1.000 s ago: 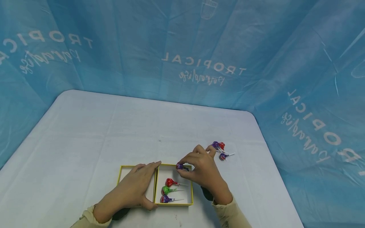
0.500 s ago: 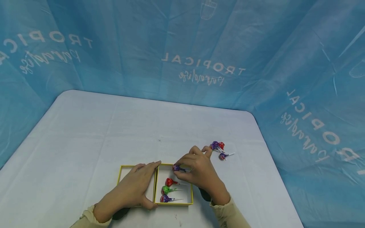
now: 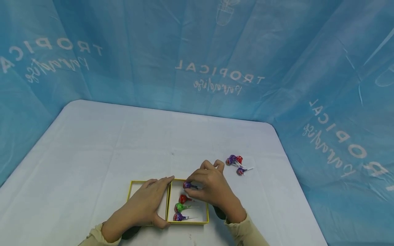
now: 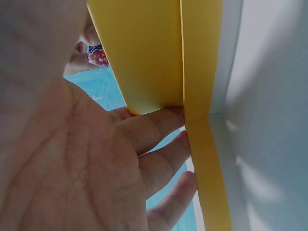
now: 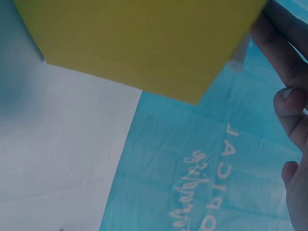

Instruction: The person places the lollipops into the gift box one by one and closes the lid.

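Observation:
In the head view, a yellow-edged box (image 3: 187, 223) with white insides lies in two shallow halves side by side. My left hand (image 3: 143, 201) spans the left half and holds the box, thumb at the near edge and fingertips at the far edge. The left wrist view shows its fingers touching the yellow wall (image 4: 149, 53). My right hand (image 3: 212, 184) pinches a purple-wrapped lollipop (image 3: 187, 185) at the far end of the right half. Below it in that half lie a red lollipop (image 3: 183, 199), a green lollipop (image 3: 179, 207) and a purple lollipop (image 3: 178, 217), sticks pointing right.
Several more lollipops (image 3: 232, 159), purple and red, lie loose on the white-covered table (image 3: 147, 136) beyond my right hand. One purple lollipop (image 3: 240, 171) sits slightly nearer. Blue printed curtains (image 3: 172, 51) surround the table's back and sides.
My right hand has moved a little left with the pinched lollipop, deeper over the box's right half. The left hand stays in place. The head view has tilted slightly.

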